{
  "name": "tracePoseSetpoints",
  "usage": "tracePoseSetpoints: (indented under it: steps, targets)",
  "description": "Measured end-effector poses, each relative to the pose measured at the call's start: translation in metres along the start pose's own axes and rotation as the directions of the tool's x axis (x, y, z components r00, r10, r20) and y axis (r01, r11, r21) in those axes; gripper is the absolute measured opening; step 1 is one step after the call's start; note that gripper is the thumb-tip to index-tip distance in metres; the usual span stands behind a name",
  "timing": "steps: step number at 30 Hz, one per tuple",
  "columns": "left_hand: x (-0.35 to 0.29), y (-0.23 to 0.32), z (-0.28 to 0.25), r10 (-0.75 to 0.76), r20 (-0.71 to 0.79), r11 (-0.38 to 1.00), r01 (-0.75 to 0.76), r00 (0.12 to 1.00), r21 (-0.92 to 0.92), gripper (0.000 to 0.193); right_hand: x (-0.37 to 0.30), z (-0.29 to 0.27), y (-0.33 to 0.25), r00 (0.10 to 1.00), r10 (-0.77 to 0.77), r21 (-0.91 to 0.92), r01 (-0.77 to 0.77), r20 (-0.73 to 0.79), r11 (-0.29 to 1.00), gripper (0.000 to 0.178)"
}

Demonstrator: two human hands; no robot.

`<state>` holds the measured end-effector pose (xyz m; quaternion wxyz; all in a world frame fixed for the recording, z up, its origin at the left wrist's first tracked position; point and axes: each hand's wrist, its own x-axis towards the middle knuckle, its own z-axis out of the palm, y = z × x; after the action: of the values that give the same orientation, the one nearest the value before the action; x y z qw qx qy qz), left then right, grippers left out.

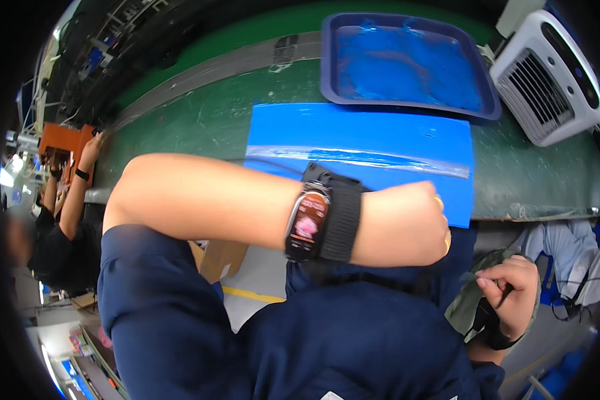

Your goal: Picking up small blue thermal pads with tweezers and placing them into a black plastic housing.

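My left forearm reaches across in front of my chest, wearing a smartwatch [308, 225] and a wide black wrist strap [341, 219]. My left hand [400, 223] is closed in a fist above the near edge of a blue sheet [360, 137]. Yellow bands show at its curled fingers, and whatever lies inside the fist is hidden. Lower right, my right hand [513, 290] has its fingers bent in and closed by the thumb; what they may hold is too small to make out. Dark green fabric [467, 303] hangs behind and beside this hand.
On the green worktable [200, 120], a dark blue tray [325, 63] holds blue film-like material. A white fan unit [547, 80] stands right of it. Pale clothing [573, 250] hangs at the right. Another person's arm [73, 193] works at far left, near an orange box [63, 143].
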<state>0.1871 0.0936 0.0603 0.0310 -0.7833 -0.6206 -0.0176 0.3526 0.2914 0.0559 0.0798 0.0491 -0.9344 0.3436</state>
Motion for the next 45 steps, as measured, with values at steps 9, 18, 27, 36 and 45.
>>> tracePoseSetpoints:
  steps: [9,18,27,36,45]
  targets:
    - [0.025,-0.002,-0.010,0.097,0.628,-0.493,0.585,0.772,-0.644,0.058,-0.013,-0.033,-0.013,0.992,-0.036,0.556,0.099,-0.123,0.825,0.014]
    - [0.042,0.000,0.005,0.002,0.477,-0.517,0.409,0.879,-0.752,0.045,0.020,0.027,-0.048,0.983,-0.176,0.204,0.181,-0.043,0.962,0.028]
    - [0.024,-0.010,-0.015,0.161,0.503,-0.246,0.528,0.849,-0.813,0.036,0.020,-0.014,-0.010,0.985,0.170,0.617,-0.115,-0.032,0.778,0.038]
    - [-0.002,-0.026,-0.027,-0.023,0.571,-0.214,0.554,0.820,-0.804,0.035,0.028,-0.003,0.016,0.897,0.071,0.637,-0.363,0.436,0.681,0.018]
    - [0.001,-0.028,-0.025,-0.004,0.578,-0.121,0.573,0.816,-0.811,0.046,0.030,-0.017,0.010,0.975,0.084,0.426,-0.166,0.205,0.890,0.013]
